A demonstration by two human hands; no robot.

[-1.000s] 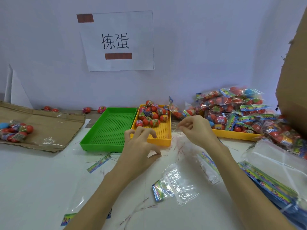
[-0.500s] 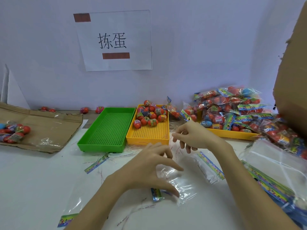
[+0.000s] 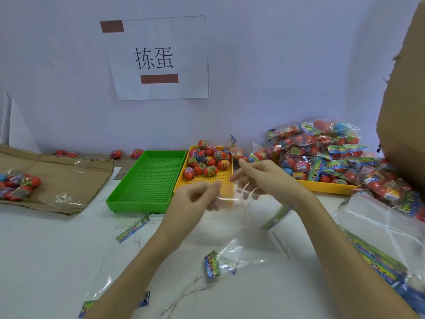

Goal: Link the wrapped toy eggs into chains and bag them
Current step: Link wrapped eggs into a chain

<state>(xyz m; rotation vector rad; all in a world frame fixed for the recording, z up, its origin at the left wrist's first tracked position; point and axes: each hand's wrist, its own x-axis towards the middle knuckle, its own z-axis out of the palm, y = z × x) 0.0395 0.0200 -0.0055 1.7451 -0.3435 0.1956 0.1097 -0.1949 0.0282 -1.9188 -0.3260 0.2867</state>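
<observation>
Both hands are up over the table, just in front of the yellow tray, holding a clear bag between them. The left hand pinches the bag's top edge with curled fingers; the right hand has its grip closed on the other side of that edge, index finger sticking out toward the tray (motion blur makes the fingertips fuzzy). The bag hangs down to the table, its printed header lying crumpled near the front.

Loose eggs sit bunched at the far end of the yellow tray, leaving its near half bare. The green tray touches it on the left side, with nothing in it. Open room is mostly front-left on the white table; the right is crowded by a heap of filled bags on another yellow tray and spilling off it, plus a stack of flat bags at the right edge.

A flattened cardboard sheet on the left carries a few more eggs. A cardboard box wall looms at far right. A paper sign is taped to the pale wall behind.
</observation>
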